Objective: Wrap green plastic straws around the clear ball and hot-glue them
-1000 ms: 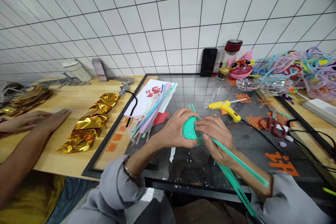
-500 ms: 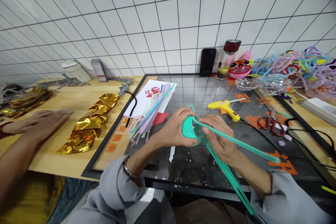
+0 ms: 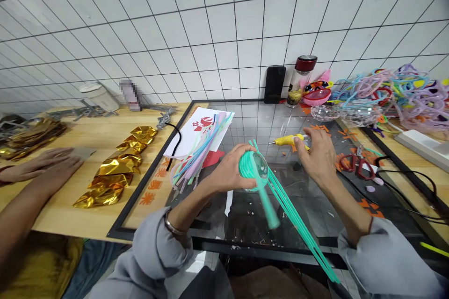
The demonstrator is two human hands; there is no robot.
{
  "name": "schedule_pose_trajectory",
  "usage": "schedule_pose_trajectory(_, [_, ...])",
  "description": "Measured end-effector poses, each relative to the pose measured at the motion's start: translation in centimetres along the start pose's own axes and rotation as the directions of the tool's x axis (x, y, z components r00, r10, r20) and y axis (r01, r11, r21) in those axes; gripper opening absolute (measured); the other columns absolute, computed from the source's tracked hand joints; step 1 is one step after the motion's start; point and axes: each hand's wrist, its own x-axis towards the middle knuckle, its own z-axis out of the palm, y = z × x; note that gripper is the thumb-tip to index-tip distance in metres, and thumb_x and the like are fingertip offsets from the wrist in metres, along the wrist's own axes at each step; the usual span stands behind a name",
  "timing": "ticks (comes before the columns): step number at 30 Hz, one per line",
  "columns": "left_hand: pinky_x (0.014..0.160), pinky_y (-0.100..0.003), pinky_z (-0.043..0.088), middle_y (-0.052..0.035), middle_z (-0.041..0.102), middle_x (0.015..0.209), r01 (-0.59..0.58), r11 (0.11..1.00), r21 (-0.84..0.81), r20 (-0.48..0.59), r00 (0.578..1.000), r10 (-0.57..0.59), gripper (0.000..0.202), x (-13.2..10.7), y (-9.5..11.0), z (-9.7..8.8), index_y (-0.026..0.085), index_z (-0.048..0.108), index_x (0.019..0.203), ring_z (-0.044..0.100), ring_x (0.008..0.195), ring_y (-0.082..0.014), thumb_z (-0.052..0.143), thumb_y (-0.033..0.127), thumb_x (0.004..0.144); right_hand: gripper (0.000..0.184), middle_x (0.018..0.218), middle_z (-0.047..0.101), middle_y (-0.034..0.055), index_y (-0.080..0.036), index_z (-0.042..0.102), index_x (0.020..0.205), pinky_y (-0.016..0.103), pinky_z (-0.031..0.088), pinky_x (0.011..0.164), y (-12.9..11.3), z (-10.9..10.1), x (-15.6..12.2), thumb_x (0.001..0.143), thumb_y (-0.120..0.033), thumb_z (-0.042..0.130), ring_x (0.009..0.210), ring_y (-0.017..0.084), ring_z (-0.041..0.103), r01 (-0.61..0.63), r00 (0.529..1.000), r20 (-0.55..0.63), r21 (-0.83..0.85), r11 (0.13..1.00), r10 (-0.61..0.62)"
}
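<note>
My left hand (image 3: 229, 168) is closed around a clear plastic ball (image 3: 260, 166) partly wrapped in green fuzzy pipe cleaners (image 3: 247, 168). One loose pipe cleaner end hangs down from the ball, blurred by motion. Several more green pipe cleaners (image 3: 298, 222) stretch from behind the ball down past the table's front edge. Off to the right, my right hand (image 3: 317, 156) is at a yellow glue gun (image 3: 286, 140), thumb and fingers apart on either side of its body. The hand covers most of the gun's handle, and whether it touches the gun is unclear.
Pastel pipe cleaners (image 3: 199, 149) lie over white paper (image 3: 185, 128). Red scissors (image 3: 358, 163) and black cables lie at right, near a power strip (image 3: 424, 147). A glass bottle (image 3: 298, 84) and phone (image 3: 274, 85) stand behind. At left, another person's hands (image 3: 52, 168) rest near gold foil (image 3: 115, 168).
My right hand has let go of the green pipe cleaner and moved right to the glue gun. The loose end has swung down. My left hand still holds the ball.
</note>
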Motion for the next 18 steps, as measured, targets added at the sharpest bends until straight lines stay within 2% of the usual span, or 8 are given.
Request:
schedule_pose_trajectory(2, [0.107, -0.047, 0.045, -0.0104, 0.059, 0.126, 0.006, 1.000, 0.002, -0.003, 1.000, -0.006, 0.067, 0.0, 0.0, 0.0, 0.020, 0.053, 0.119, 0.059, 0.117, -0.0305, 0.083, 0.030, 0.060, 0.047, 0.105, 0.067, 0.0244, -0.010, 0.066, 0.105, 0.050, 0.050, 0.078, 1.8, 0.9, 0.4, 0.088, -0.053, 0.055, 0.096, 0.037, 0.063, -0.058, 0.989, 0.119, -0.241, 0.969, 0.089])
schedule_pose_trajectory(4, [0.106, -0.046, 0.046, -0.0105, 0.060, 0.124, -0.004, 1.000, 0.001, -0.002, 1.000, 0.004, 0.067, 0.0, 0.0, -0.1, 0.019, 0.053, 0.119, 0.059, 0.116, -0.0304, 0.083, 0.032, 0.061, 0.049, 0.100, 0.066, 0.0272, -0.009, 0.065, 0.095, 0.050, 0.050, 0.073, 3.1, 1.8, 0.4, 0.084, -0.056, 0.061, 0.092, 0.038, 0.064, -0.063, 0.969, 0.207, -0.310, 0.949, 0.132])
schedule_pose_trajectory(8, [0.105, -0.046, 0.047, -0.0110, 0.060, 0.124, 0.020, 1.000, 0.007, -0.008, 1.000, -0.020, 0.067, 0.1, -0.1, -0.1, 0.017, 0.053, 0.119, 0.059, 0.115, -0.0299, 0.083, 0.030, 0.061, 0.041, 0.082, 0.067, 0.0200, -0.015, 0.062, 0.076, 0.038, 0.046, 0.063, 4.6, 3.5, 0.3, 0.077, -0.055, 0.069, 0.080, 0.031, 0.066, -0.108, 0.966, 0.208, -0.213, 0.971, 0.153])
schedule_pose_trajectory(12, [0.103, -0.046, 0.047, -0.0086, 0.061, 0.122, 0.027, 1.000, -0.015, -0.015, 1.000, -0.028, 0.065, 0.1, -0.2, -0.2, 0.021, 0.053, 0.119, 0.060, 0.113, -0.0292, 0.082, 0.032, 0.061, 0.031, 0.065, 0.064, 0.0112, -0.019, 0.060, 0.067, 0.034, 0.041, 0.054, 4.9, 4.0, 1.0, 0.071, -0.047, 0.072, 0.064, 0.026, 0.065, -0.172, 0.959, 0.188, -0.208, 0.963, 0.212])
schedule_pose_trajectory(15, [0.103, -0.045, 0.047, -0.0092, 0.061, 0.124, 0.084, 0.994, -0.066, -0.022, 0.996, -0.086, 0.064, 0.0, -0.2, -0.2, 0.021, 0.053, 0.117, 0.059, 0.115, -0.0294, 0.082, 0.033, 0.061, 0.025, 0.064, 0.064, 0.0079, -0.018, 0.062, 0.073, 0.033, 0.041, 0.053, 4.2, 3.3, 1.6, 0.069, -0.042, 0.069, 0.061, 0.027, 0.064, -0.223, 0.950, 0.170, -0.212, 0.951, 0.261])
schedule_pose_trajectory(18, [0.103, -0.045, 0.047, -0.0096, 0.059, 0.129, 0.151, 0.981, -0.121, -0.022, 0.988, -0.155, 0.065, -0.1, -0.3, -0.3, 0.021, 0.052, 0.120, 0.058, 0.117, -0.0291, 0.081, 0.034, 0.063, 0.031, 0.071, 0.067, 0.0075, -0.018, 0.061, 0.086, 0.034, 0.044, 0.055, 2.4, 1.9, 1.7, 0.069, -0.043, 0.066, 0.063, 0.026, 0.065, -0.279, 0.948, 0.118, -0.135, 0.951, 0.296])
